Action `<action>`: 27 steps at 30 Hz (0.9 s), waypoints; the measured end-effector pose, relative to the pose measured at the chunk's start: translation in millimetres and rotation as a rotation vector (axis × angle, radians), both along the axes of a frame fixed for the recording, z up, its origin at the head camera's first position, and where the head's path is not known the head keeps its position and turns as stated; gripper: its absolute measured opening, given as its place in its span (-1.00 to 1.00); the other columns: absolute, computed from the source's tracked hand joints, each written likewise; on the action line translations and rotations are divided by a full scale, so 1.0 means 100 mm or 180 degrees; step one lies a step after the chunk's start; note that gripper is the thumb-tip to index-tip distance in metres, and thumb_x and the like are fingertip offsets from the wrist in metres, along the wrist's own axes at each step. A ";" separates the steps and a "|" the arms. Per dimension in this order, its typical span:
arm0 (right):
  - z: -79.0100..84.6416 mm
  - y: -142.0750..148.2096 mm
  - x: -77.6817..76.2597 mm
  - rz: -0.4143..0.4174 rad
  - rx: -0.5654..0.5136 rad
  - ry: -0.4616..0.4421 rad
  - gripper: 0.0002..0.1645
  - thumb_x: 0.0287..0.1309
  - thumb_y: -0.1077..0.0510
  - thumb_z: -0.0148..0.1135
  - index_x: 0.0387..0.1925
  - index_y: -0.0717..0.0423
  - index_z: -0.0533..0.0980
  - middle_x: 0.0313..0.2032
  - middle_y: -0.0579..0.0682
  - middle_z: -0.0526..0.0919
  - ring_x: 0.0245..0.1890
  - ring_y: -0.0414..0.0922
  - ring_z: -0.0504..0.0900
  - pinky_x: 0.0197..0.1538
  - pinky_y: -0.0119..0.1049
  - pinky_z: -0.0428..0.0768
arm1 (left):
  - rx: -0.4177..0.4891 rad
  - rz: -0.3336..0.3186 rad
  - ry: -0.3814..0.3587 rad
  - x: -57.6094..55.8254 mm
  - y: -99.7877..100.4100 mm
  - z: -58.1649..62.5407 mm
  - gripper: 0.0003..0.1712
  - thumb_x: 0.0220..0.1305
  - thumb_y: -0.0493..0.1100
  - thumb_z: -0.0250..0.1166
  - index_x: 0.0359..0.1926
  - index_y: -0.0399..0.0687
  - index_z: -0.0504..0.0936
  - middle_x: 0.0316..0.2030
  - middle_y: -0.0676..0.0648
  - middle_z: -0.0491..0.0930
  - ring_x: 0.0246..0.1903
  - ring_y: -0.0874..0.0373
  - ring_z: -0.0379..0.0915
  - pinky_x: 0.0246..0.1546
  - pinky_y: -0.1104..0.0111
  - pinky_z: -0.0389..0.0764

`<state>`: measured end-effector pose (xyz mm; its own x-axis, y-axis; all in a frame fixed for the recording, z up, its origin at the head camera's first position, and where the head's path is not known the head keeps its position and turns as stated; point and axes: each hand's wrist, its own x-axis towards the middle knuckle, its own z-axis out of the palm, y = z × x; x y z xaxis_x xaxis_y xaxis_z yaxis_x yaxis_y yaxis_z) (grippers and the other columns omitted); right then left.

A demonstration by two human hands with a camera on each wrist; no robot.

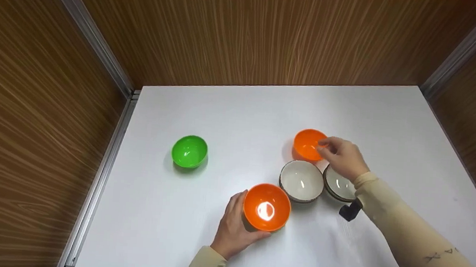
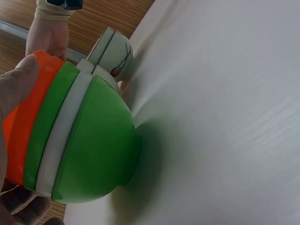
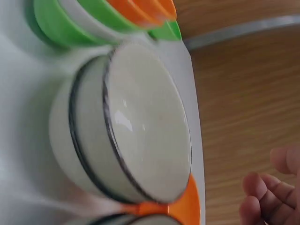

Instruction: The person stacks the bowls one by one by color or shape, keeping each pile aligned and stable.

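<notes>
My left hand (image 1: 230,229) grips a stack of bowls from its left side, thumb near the front and fingers behind. Orange shows on top (image 1: 263,198); below it the left wrist view reveals green, white and a green bowl (image 2: 105,145) at the bottom. My right hand (image 1: 345,157) hovers above the right rim of a separate orange bowl (image 1: 305,144), fingers loosely bent. Nothing shows between those fingers (image 3: 255,185) in the right wrist view. Right beside the held stack stand cream bowls with dark rims (image 1: 300,177), one nested in another.
A second group of cream bowls (image 1: 339,182) sits to the right, partly hidden by the right hand and wrist. A lone green bowl (image 1: 189,152) stands on the left of the white table (image 1: 140,210). Wood-grain panels (image 1: 244,37) border the table's back and sides.
</notes>
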<state>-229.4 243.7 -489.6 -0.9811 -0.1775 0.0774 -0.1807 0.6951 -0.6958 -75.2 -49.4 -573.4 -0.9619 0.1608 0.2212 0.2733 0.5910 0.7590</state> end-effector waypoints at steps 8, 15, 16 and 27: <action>-0.04 0.25 -0.22 -0.0661 0.0098 -0.0512 -0.45 0.16 -0.19 0.05 -0.02 0.14 0.48 -0.25 0.12 0.54 -0.24 0.02 0.46 -0.21 -0.17 0.51 | -0.0047 0.0041 -0.0026 0.01 0.01 -0.01 0.29 -0.37 0.40 0.42 0.36 0.08 0.01 0.19 0.09 0.14 0.13 0.23 0.20 0.15 0.27 0.32; -0.12 0.33 -0.28 -0.0785 0.0142 -0.0620 -0.41 0.17 -0.19 0.02 -0.02 0.20 0.46 -0.17 0.19 0.51 -0.16 0.10 0.44 -0.07 -0.01 0.48 | -0.0056 0.0090 -0.0107 0.01 0.01 -0.01 0.29 -0.40 0.40 0.43 0.36 0.12 0.02 0.19 0.17 0.13 0.14 0.32 0.16 0.17 0.35 0.27; -0.13 0.34 -0.28 -0.0801 0.0152 -0.0641 -0.41 0.18 -0.19 0.02 -0.02 0.21 0.46 -0.17 0.20 0.51 -0.16 0.10 0.43 -0.07 0.00 0.48 | -0.0058 0.0087 -0.0097 0.01 0.01 -0.01 0.29 -0.40 0.41 0.42 0.36 0.12 0.02 0.19 0.17 0.12 0.14 0.33 0.16 0.16 0.35 0.27; -0.22 0.44 -0.36 -0.0811 0.0346 -0.0865 -0.31 0.17 -0.25 -0.01 0.00 0.28 0.43 -0.14 0.26 0.52 -0.17 0.13 0.47 -0.09 0.00 0.49 | -0.0021 0.0028 -0.0030 -0.01 0.01 -0.02 0.30 -0.39 0.42 0.40 0.36 0.08 0.01 0.19 0.13 0.13 0.14 0.27 0.18 0.16 0.30 0.30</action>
